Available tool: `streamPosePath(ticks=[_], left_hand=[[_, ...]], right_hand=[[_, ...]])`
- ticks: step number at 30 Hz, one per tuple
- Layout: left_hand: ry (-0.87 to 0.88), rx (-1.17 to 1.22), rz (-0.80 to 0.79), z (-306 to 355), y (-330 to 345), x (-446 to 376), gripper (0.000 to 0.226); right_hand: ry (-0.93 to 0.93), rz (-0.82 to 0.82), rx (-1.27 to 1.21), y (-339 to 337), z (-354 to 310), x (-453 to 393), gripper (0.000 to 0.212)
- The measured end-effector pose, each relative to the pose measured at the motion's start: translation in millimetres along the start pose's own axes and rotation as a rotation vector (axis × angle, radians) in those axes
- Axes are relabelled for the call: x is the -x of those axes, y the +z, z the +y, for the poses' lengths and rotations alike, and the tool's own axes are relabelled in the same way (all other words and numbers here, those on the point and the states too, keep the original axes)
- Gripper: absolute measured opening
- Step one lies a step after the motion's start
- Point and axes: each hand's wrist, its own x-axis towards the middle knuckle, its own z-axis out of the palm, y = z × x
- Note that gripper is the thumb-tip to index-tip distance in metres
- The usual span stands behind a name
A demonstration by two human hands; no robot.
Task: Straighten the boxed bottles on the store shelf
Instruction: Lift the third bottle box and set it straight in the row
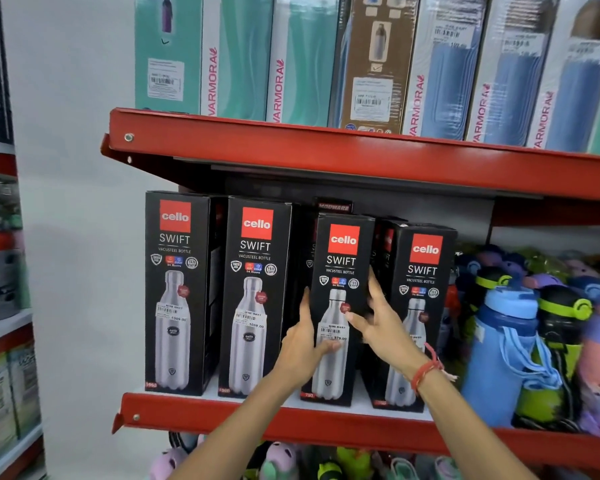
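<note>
tall black box (342,268) — red cello logo, steel bottle pictured

Red-edged store shelf (291,422), white deck: four black boxed bottles (175,292) upright, front row; loose coloured bottles (506,341) at right.

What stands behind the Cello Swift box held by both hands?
Behind the held Cello Swift box, a black box top with red lettering peeks out. Its lower part and anything farther back are covered.
</note>
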Motion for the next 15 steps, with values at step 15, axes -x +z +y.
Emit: streamPosePath(ticks=[15], left_hand=[[0.301,-0.092,0.699,-44,-139,71,0.028]], right_hand=[[-0.279,0.37,-0.177,164,-83,27,0.035]])
